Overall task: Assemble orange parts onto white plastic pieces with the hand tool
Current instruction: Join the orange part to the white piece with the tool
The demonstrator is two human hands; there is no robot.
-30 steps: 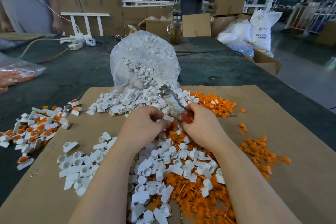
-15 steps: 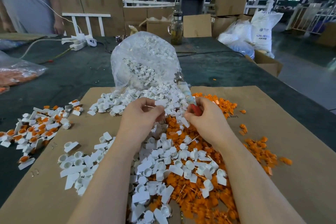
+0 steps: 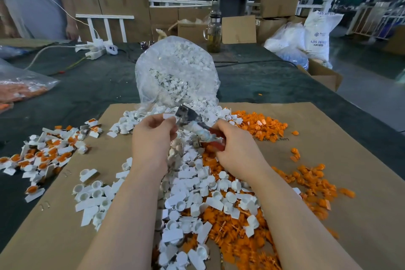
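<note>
One cardboard sheet (image 3: 328,182) covers the dark table (image 3: 87,85) under both hands, in a warehouse stacked with cartons. Two loose heaps lie below the wrists: white plastic pieces (image 3: 197,193) and orange parts (image 3: 241,237), too many to count. The left hand (image 3: 153,136) pinches one white piece (image 3: 168,116). The right hand (image 3: 234,149) grips one hand tool (image 3: 197,126), its metal head touching that piece. One clear bag (image 3: 175,72) sits beyond the fingers.

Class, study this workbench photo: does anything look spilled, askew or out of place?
Yes. The clear plastic bag lies on its side, white plastic pieces spilling from its mouth across the brown cardboard sheet and mixing with loose orange parts. One orange part lies alone on the dark table beyond the sheet.
</note>
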